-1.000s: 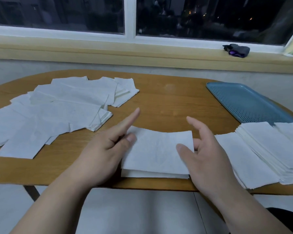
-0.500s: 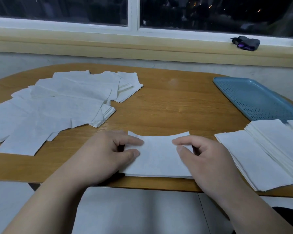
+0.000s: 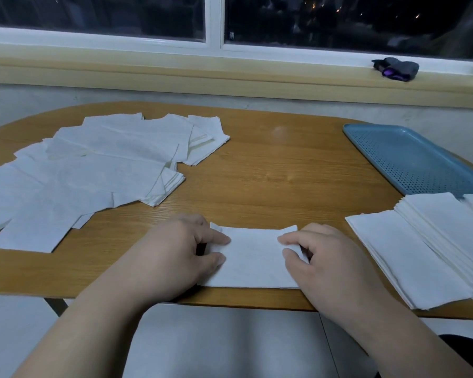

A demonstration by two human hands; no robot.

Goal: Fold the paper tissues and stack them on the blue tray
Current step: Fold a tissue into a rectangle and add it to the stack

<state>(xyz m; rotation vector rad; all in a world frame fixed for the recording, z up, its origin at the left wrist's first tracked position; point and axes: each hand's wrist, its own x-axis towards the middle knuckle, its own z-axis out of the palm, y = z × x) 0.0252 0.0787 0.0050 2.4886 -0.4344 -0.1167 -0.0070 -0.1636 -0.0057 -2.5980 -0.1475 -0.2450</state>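
Observation:
A white paper tissue [image 3: 253,257] lies folded near the front edge of the wooden table [image 3: 279,173]. My left hand [image 3: 180,255] pinches its left end between thumb and forefinger. My right hand [image 3: 328,263] pinches its right end, where the paper lifts slightly. Unfolded tissues [image 3: 88,170] are spread over the table's left side. A stack of folded tissues [image 3: 432,246] sits at the right, overlapping the near end of the blue perforated tray [image 3: 410,159].
A windowsill [image 3: 230,75] runs behind the table, with a dark grey and purple object [image 3: 396,69] on it at the right. The table's front edge is just below my hands.
My hands, open and raised beside the tissue a second ago, have come down and closed on its two ends. The view has shifted slightly to the left.

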